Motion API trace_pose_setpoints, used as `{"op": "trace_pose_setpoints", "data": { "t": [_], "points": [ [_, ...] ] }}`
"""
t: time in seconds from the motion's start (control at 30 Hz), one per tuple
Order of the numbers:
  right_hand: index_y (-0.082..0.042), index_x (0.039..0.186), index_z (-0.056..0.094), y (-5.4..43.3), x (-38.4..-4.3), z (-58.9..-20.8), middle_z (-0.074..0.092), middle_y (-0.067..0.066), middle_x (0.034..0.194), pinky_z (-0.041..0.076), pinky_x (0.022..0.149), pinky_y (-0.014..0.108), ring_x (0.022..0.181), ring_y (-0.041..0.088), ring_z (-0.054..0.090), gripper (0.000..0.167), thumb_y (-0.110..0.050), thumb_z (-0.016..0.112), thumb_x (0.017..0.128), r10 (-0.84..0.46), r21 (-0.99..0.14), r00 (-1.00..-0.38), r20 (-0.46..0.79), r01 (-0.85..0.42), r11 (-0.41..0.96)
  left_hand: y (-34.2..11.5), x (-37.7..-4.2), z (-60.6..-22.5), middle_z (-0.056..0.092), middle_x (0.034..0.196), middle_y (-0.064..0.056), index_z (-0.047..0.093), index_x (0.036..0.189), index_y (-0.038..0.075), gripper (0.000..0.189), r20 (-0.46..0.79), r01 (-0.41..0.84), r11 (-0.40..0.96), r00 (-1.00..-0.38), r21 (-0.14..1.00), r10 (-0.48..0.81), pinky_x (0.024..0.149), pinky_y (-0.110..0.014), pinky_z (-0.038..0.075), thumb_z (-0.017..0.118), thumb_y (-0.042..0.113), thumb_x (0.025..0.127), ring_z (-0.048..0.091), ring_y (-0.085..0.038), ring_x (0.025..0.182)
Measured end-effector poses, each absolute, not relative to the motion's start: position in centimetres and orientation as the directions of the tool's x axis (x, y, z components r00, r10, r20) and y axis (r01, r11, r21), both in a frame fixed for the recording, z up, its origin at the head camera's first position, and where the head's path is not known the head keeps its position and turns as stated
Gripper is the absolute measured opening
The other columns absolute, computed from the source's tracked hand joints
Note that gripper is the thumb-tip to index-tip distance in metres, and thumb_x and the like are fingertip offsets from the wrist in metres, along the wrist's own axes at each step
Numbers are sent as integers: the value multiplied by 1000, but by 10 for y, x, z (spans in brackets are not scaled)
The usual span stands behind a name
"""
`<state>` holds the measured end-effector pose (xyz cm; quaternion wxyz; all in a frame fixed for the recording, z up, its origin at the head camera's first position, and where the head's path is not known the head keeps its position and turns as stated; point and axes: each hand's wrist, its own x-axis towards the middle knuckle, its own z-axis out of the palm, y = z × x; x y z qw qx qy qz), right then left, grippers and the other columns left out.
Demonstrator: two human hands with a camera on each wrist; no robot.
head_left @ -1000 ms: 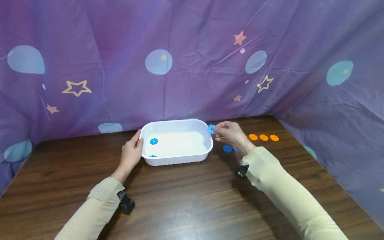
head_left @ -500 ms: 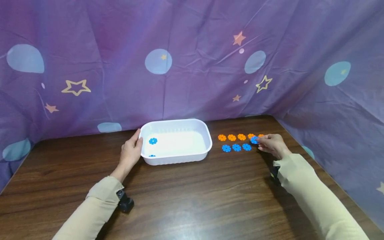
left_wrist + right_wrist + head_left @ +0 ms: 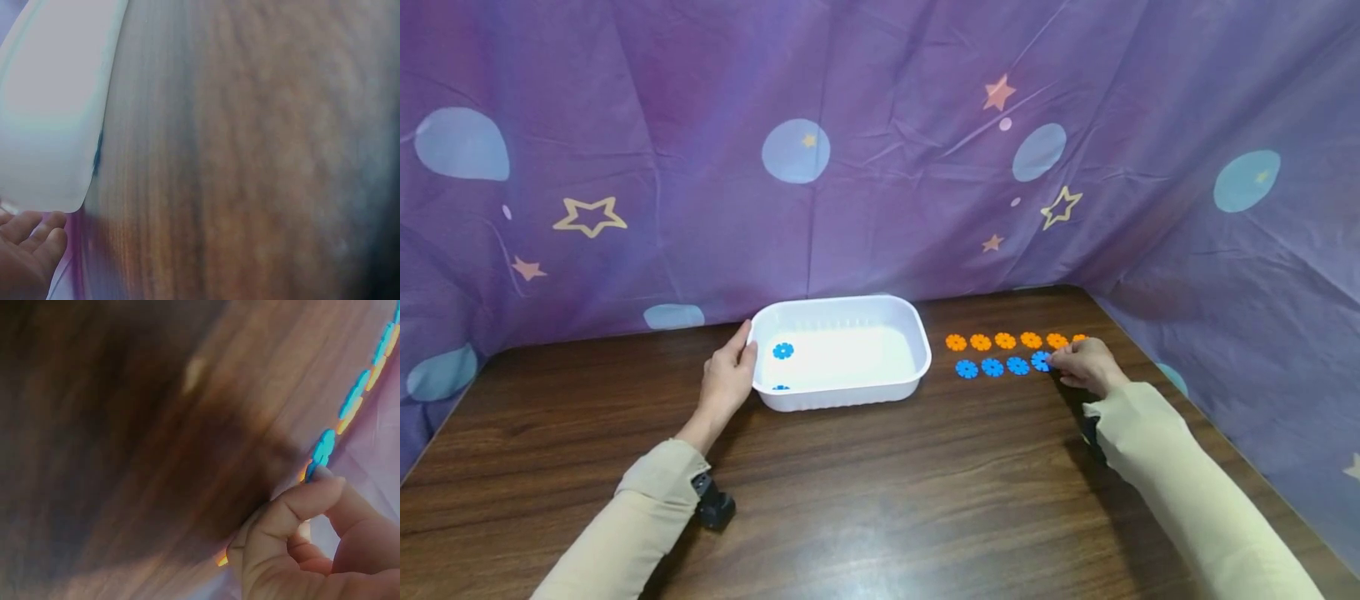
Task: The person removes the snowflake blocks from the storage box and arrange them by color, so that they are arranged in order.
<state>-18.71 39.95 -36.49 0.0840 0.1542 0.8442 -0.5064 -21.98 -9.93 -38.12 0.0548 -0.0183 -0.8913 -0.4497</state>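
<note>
Between the thumb and fingers of my right hand (image 3: 1088, 365) is the edge of a blue flower-shaped plastic disc (image 3: 1041, 361), at the right end of a row of blue discs (image 3: 992, 367). The right wrist view shows the pinched disc (image 3: 320, 453) at my fingertips. My left hand (image 3: 727, 373) rests against the left end of a white plastic tray (image 3: 842, 400), fingers fairly straight along its outer wall; the left wrist view shows those fingers (image 3: 37, 234) at the tray's end. Inside the tray lies one blue disc (image 3: 783, 351); another is mostly hidden by the front wall.
Behind the blue row runs a row of several orange flower-shaped discs (image 3: 1005, 341), the rightmost partly covered by my right hand. The brown wooden table (image 3: 865, 492) ends at a purple patterned cloth (image 3: 880, 208) at the back and right.
My right hand has carried the blue disc from the tray's right rim rightward, then lowered it toward me to the end of the blue row. The left hand has stayed at the tray.
</note>
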Motion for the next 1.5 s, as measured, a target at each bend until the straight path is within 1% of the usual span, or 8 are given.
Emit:
{"op": "trace_pose_setpoints", "data": {
  "t": [0.23,0.4,0.67,0.8,0.9,1.07,1.3,1.5],
  "points": [
    [-10,68,55,400,-189,-364,48,-9,64,47,52,18,54,3,47,20,-8,61,87,235,-754,-921,-310,388,530,-99,-220,-380,36,146,-12,34,146,10,47,118,81,602,-993,795,-21,112,-47,27,38,23,100,36,-33,134],
    [-9,69,56,401,-192,-362,49,-9,64,47,51,18,52,4,46,18,-9,62,87,247,-743,-920,-305,392,543,-100,-221,-380,36,147,-11,34,146,10,47,119,82,600,-993,796,-22,112,-46,27,37,23,101,36,-32,134],
    [-6,74,56,402,-186,-362,48,-10,60,41,46,18,48,2,42,15,-8,58,89,175,-808,-945,-278,328,488,-99,-220,-380,36,146,-12,33,146,10,47,102,72,602,-995,795,-16,112,-47,27,37,23,101,36,-34,134],
    [-5,85,53,392,-187,-358,50,-11,65,43,48,16,50,0,44,11,-11,54,94,148,-872,-958,-246,285,399,-99,-221,-380,37,146,-12,33,146,10,47,106,74,602,-994,795,-17,111,-47,28,37,23,101,37,-33,133],
    [-2,96,52,368,-195,-347,51,-11,67,44,48,14,52,-1,46,13,-15,54,95,124,-897,-965,-230,260,359,-100,-222,-380,37,146,-12,34,146,9,47,111,77,602,-994,795,-19,112,-46,28,37,23,101,37,-32,134],
    [5,109,51,301,-210,-327,49,-6,67,43,47,15,53,2,47,28,-17,57,93,34,-925,-983,-180,181,334,-101,-222,-381,38,145,-13,35,145,9,47,120,81,604,-992,793,-24,111,-47,29,38,22,100,38,-33,132],
    [6,104,56,194,-226,-318,52,0,73,48,53,16,58,7,48,18,-6,59,91,-112,-966,-983,-143,115,231,-101,-221,-382,38,145,-12,34,146,10,48,115,79,592,-993,802,-23,111,-46,29,38,24,100,38,-32,133],
    [8,108,57,130,-236,-335,54,1,71,50,51,16,54,7,52,24,-1,63,86,-259,-936,-933,-248,162,313,-100,-221,-382,38,145,-12,35,146,10,48,113,79,587,-993,806,-21,111,-46,29,37,24,100,38,-32,133]
  ]
}}
